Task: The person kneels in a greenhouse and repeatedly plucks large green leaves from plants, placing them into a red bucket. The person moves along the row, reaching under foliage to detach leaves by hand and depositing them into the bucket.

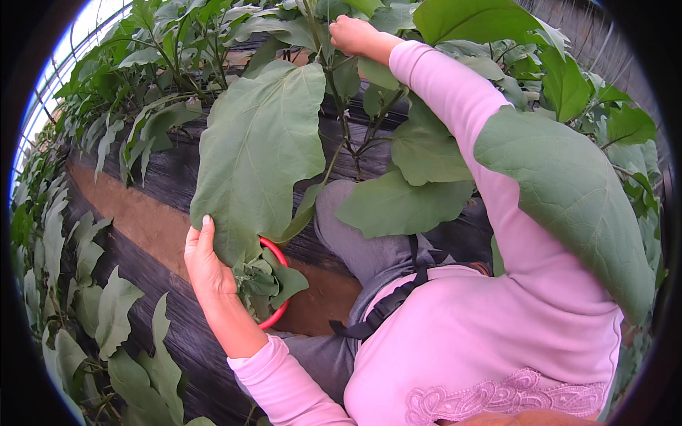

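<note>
My left hand [212, 266] is at the lower left edge of a broad eggplant leaf [261, 138]. Its thumb points up against that edge; the other fingers are mostly hidden, so a grip cannot be made out. Right beside this wrist is a container with a red rim [281, 311], holding picked green leaves [261, 285]. My right hand [354, 36] reaches up to the upper part of an eggplant plant, its fingers curled next to the main stem [314, 26] and a thin upright string. Whether it grasps anything there is unclear.
Black plastic mulch [176, 154] covers the beds, with a bare soil path [133, 207] between them. More eggplant plants [176, 58] grow to the left and right. One large leaf [575, 197] overlaps my right arm. My bent knee [341, 229] is close to the plant's base.
</note>
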A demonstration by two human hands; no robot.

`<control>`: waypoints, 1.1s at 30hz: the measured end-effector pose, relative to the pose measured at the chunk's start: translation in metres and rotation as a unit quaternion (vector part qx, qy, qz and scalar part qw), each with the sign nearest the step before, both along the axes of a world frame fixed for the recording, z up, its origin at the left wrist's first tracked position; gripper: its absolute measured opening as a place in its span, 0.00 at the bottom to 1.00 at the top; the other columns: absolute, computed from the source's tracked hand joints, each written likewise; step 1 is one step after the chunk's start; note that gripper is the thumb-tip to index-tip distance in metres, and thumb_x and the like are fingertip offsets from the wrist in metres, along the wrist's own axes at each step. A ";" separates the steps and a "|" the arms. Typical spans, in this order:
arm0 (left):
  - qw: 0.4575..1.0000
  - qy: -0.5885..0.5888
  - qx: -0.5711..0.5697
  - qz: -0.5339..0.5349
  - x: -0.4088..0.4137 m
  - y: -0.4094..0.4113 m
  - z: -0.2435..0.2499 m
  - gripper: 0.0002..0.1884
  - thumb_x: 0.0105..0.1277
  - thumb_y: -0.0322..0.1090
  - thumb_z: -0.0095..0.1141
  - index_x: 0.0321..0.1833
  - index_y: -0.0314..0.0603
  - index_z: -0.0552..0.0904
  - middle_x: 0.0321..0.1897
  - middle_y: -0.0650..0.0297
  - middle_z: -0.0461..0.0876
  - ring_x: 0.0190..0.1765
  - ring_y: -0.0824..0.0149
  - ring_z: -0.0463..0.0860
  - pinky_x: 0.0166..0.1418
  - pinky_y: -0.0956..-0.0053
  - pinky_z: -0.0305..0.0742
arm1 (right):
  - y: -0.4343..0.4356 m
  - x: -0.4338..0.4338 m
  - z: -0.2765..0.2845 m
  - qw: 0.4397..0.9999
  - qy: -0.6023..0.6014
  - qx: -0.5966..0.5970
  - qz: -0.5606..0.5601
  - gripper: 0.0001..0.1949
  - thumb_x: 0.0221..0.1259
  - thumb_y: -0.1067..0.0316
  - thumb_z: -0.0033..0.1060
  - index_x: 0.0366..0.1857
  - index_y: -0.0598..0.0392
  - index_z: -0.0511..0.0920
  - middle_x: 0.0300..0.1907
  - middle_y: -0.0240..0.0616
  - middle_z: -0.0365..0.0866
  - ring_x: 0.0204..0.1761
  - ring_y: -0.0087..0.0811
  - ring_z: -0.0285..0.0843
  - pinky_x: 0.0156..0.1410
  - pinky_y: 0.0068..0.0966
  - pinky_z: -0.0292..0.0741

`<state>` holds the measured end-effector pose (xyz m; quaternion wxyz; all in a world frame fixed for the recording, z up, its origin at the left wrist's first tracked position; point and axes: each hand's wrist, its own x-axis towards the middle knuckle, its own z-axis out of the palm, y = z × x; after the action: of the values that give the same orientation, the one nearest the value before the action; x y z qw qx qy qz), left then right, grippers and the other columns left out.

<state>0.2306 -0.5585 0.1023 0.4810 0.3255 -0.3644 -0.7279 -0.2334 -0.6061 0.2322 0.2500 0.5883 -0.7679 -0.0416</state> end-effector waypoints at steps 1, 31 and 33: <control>1.000 -0.006 -0.004 0.000 0.002 0.000 -0.001 0.11 0.70 0.35 0.59 0.52 0.39 0.81 0.48 0.62 0.84 0.48 0.67 0.83 0.55 0.67 0.78 | 0.003 0.007 0.003 0.996 -0.027 -0.089 -0.014 0.15 0.49 0.74 0.64 0.44 0.59 0.83 0.48 0.52 0.82 0.47 0.50 0.84 0.48 0.38 0.82; 0.934 0.179 -0.006 0.309 0.146 0.085 0.019 0.08 0.74 0.35 0.49 0.49 0.39 0.76 0.49 0.62 0.79 0.53 0.64 0.77 0.57 0.67 0.74 | 0.051 0.421 -0.254 0.692 -0.497 -0.043 0.522 0.05 0.66 0.76 0.53 0.43 0.57 0.74 0.44 0.44 0.70 0.45 0.47 0.75 0.49 0.37 0.74; 0.944 0.199 -0.006 0.262 0.139 0.094 0.023 0.08 0.75 0.34 0.49 0.49 0.38 0.76 0.48 0.62 0.78 0.51 0.64 0.76 0.56 0.67 0.74 | 0.058 0.392 -0.333 0.767 -0.428 0.294 0.377 0.10 0.63 0.70 0.50 0.46 0.56 0.74 0.49 0.49 0.72 0.49 0.53 0.77 0.53 0.44 0.75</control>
<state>0.3698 -0.4641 0.1251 0.7195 0.2555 -0.1676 -0.6237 0.1591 -0.5480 -0.1009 -0.2940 0.8322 -0.4618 0.0879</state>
